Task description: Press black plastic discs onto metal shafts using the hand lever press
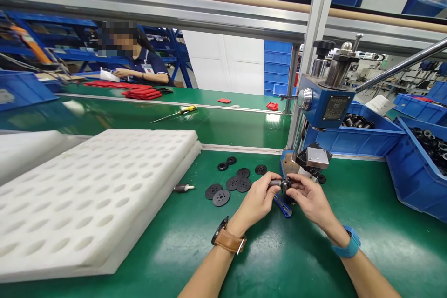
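My left hand [262, 193] pinches a dark cylindrical part [275, 182] between thumb and fingers. Facing it, my right hand [309, 195] is closed on a small black ring-like piece [287, 183] at the other end, and the two pieces meet between my fingertips. Just below my hands lies a blue utility knife [282, 206] on the green bench. Several black perforated discs [221, 198] are scattered left of my left hand, with two smaller black rings [222, 166] behind them. A brown cylinder with a white shaft [182, 188] rests beside the foam tray.
A white foam tray with round holes [115, 181] covers the left side. Behind my right hand stands a blue hand press [328, 102] with a long lever. Blue bins [415, 167] of black parts sit at right. A screwdriver [178, 112] lies beyond; across the bench sits a co-worker [146, 63].
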`<action>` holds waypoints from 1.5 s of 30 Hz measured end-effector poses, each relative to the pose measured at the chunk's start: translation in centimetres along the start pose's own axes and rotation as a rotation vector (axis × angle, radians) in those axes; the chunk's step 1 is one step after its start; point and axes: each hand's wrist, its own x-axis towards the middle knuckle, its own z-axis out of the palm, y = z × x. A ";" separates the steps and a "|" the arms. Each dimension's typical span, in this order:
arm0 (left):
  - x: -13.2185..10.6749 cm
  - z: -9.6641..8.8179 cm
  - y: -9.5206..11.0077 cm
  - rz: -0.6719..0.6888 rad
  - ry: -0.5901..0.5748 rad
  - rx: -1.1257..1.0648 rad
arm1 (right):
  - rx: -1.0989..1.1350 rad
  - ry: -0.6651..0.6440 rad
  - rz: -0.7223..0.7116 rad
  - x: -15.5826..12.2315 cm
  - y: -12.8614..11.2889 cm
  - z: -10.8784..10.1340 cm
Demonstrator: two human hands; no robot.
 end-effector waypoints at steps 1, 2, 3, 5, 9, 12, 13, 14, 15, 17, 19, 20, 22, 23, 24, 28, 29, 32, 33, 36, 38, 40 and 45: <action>0.0 0.2 0.1 -0.001 0.010 0.003 | 0.049 0.009 0.034 0.1 0.2 0.0; 0.0 0.5 0.1 -0.008 0.020 0.006 | 0.087 0.016 0.063 0.2 0.4 0.1; -0.1 0.7 0.2 -0.017 0.031 0.006 | 0.114 0.021 0.086 0.3 0.4 0.1; -0.2 1.1 0.2 -0.036 0.056 -0.001 | 0.141 0.023 0.108 0.4 0.5 0.2; -0.4 1.8 0.1 -0.053 0.079 -0.010 | 0.103 0.057 0.053 0.3 0.7 0.4; -0.5 2.1 -0.1 -0.070 0.074 -0.010 | 0.084 0.049 0.027 0.3 1.1 0.3; -0.5 2.1 -0.2 -0.071 0.070 -0.011 | 0.080 0.032 0.023 0.3 1.2 0.2; -0.5 2.2 -0.3 -0.069 0.065 -0.010 | 0.068 0.013 0.013 0.3 1.3 0.1; -0.6 2.2 -0.3 -0.065 0.062 -0.009 | 0.046 -0.002 -0.006 0.3 1.3 -0.1; -0.6 2.2 -0.4 -0.056 0.064 -0.003 | -0.025 -0.020 -0.064 0.3 1.3 -0.3; -0.6 2.3 -0.5 -0.048 0.066 0.002 | -0.121 -0.031 -0.123 0.3 1.2 -0.6; -0.6 2.3 -0.5 -0.046 0.065 0.003 | -0.167 -0.036 -0.146 0.2 1.0 -0.7; -0.6 2.4 -0.6 -0.048 0.059 0.003 | -0.257 -0.049 -0.186 0.2 0.7 -0.8; -0.6 2.5 -0.6 -0.051 0.056 0.002 | -0.291 -0.053 -0.204 0.2 0.6 -0.9; -0.6 2.5 -0.6 -0.054 0.057 0.001 | -0.317 -0.056 -0.221 0.2 0.4 -0.9; -0.6 2.7 -0.6 -0.059 0.067 -0.007 | -0.388 -0.050 -0.275 0.3 0.0 -1.0; -0.6 2.8 -0.6 -0.059 0.073 -0.014 | -0.402 -0.044 -0.291 0.3 -0.1 -1.0; -0.4 2.6 -0.5 -0.046 0.091 -0.067 | -0.440 -0.008 -0.364 0.1 -0.6 -0.5; -0.4 2.4 -0.5 -0.043 0.087 -0.107 | -0.460 0.014 -0.394 -0.1 -0.9 -0.3; -0.1 1.6 -0.4 -0.070 0.004 -0.326 | -0.514 0.076 -0.496 -0.7 -1.9 0.6; 0.1 0.9 -0.3 -0.106 -0.064 -0.509 | -0.546 0.081 -0.575 -1.0 -2.5 0.9; 0.2 0.5 -0.2 -0.139 -0.096 -0.656 | -0.573 0.049 -0.645 -1.3 -2.9 1.0; 0.1 0.5 -0.2 -0.275 -0.104 -0.808 | -0.662 0.024 -0.762 -1.5 -3.6 0.9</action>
